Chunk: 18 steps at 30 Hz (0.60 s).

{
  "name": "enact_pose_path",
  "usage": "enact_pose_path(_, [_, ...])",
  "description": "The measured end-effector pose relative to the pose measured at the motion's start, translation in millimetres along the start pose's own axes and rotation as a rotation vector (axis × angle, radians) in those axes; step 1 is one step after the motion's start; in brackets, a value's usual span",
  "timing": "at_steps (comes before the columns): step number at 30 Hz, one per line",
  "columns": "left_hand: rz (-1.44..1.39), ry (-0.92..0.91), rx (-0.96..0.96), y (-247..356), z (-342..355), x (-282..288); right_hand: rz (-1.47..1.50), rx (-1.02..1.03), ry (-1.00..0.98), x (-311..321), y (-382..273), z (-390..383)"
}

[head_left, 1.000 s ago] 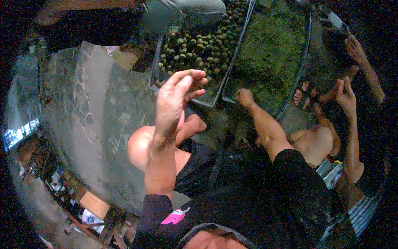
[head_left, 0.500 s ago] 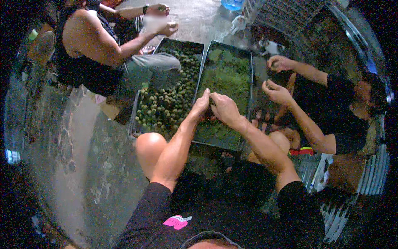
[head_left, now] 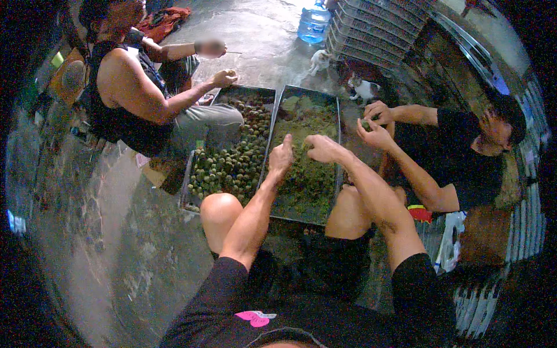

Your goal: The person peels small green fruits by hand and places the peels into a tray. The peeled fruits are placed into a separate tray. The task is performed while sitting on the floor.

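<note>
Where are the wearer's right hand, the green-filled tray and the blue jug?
Right hand (head_left: pixel 326 149): head view, back of the hand.
Green-filled tray (head_left: pixel 293 220): head view, near rim.
Blue jug (head_left: pixel 314 25): head view, middle of its side.

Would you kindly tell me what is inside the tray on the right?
The right tray holds a layer of loose green material, paler and browner toward its far end. The left hand and right hand hide parts of it, and anything beneath the surface is covered.
</note>
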State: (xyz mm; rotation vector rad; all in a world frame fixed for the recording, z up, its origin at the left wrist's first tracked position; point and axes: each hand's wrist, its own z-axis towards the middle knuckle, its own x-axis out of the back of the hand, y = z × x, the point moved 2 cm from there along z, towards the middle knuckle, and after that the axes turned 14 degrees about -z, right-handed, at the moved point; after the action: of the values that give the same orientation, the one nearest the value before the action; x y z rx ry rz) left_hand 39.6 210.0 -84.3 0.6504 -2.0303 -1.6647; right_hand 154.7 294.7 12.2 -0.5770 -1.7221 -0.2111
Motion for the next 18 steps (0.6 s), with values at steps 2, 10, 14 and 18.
enact_pose_path(2, [0.024, -0.069, 0.106, 2.6, -2.6, 1.2, 0.123, -0.066, 0.190, -3.7, 3.6, -11.3])
enact_pose_path(10, [-0.128, -0.237, 0.235, 3.3, -21.5, -22.2, -0.201, -0.149, 0.127, -53.5, -12.4, 0.1])
enact_pose_path(14, [-0.171, -0.067, 0.237, -26.1, -0.4, -13.5, -0.101, -0.154, -0.014, -36.3, -43.8, 0.9])
enact_pose_path(18, [-0.244, -0.072, 0.190, 10.1, -21.6, -23.3, 0.018, -0.190, 0.164, -56.3, -15.6, 8.0])
